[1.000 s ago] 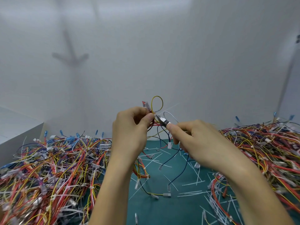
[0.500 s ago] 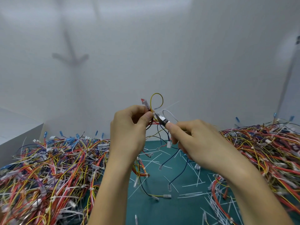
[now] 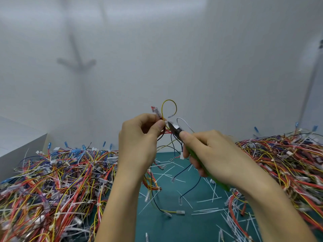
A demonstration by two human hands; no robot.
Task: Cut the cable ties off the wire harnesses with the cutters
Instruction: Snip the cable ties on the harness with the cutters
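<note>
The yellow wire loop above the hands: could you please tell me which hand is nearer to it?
Left. The left hand pinches the harness just below the yellow wire loop; the right hand grips the cutters lower and to the right, apart from the loop.

Left hand (image 3: 138, 145) pinches harness (image 3: 167, 130); right hand (image 3: 215, 156) grips cutters (image 3: 176, 131).

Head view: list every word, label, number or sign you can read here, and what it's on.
None can be read.
The cutters in the right hand show a pale patch near the blades, with no legible marking.
Connectors on the harness in the left hand and in the wire piles are too small and blurred for any print.
</note>
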